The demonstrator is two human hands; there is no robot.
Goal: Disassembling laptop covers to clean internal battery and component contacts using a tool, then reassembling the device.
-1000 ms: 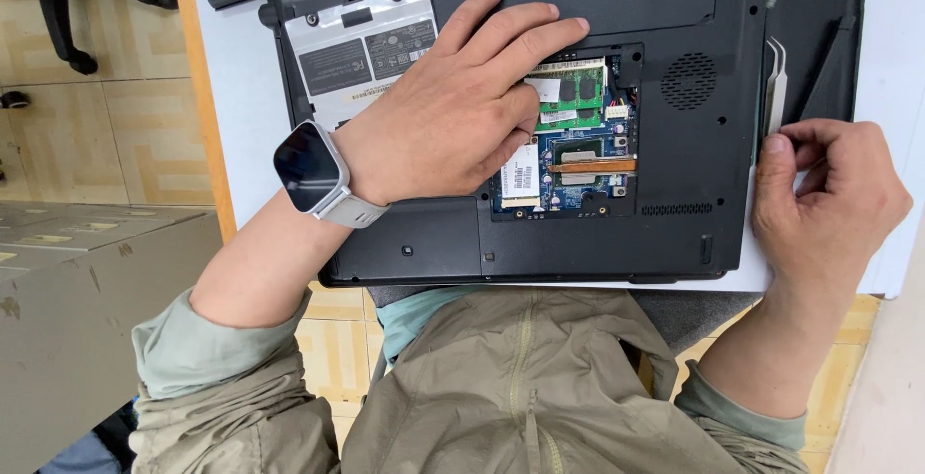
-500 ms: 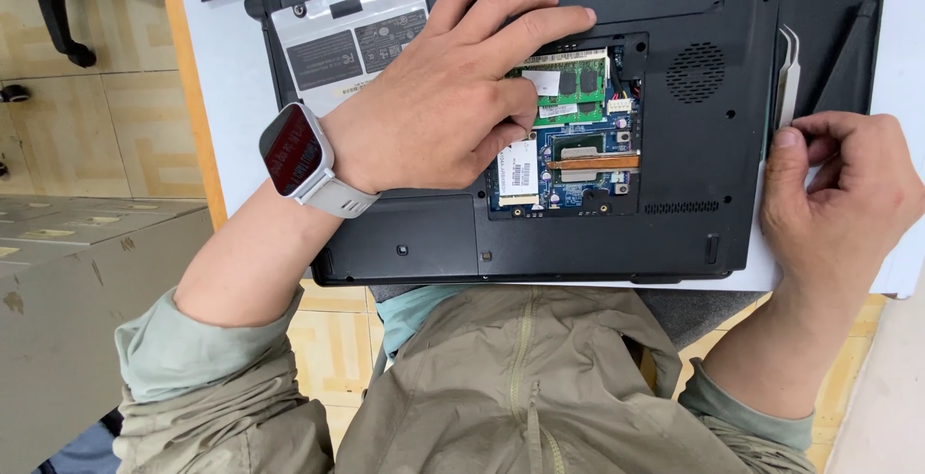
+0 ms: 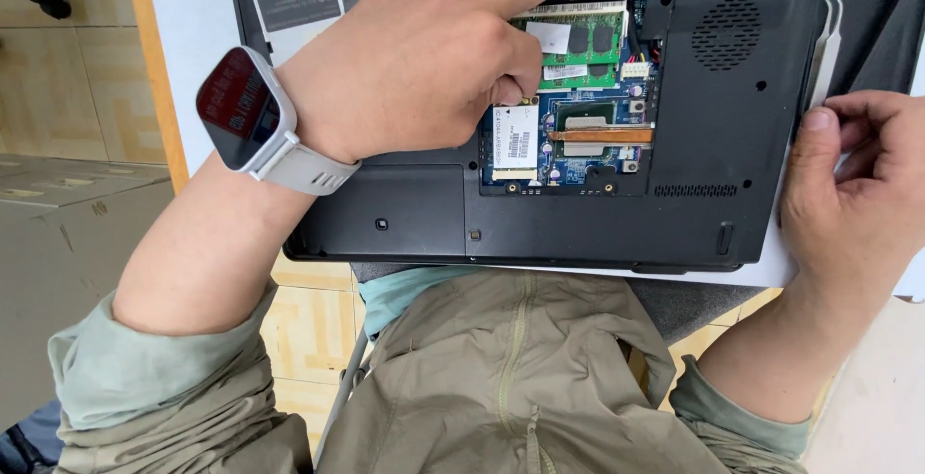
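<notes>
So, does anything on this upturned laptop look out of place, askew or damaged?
Nothing looks damaged. The laptop lies underside up with its service bay uncovered, exposing the green memory module and blue board. The left hand presses at the module; the right hand rests beside white tweezers.

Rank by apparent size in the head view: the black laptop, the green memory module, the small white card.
1. black laptop, by far the largest.
2. green memory module, partly hidden under the left hand.
3. small white card, only slightly smaller.
</notes>
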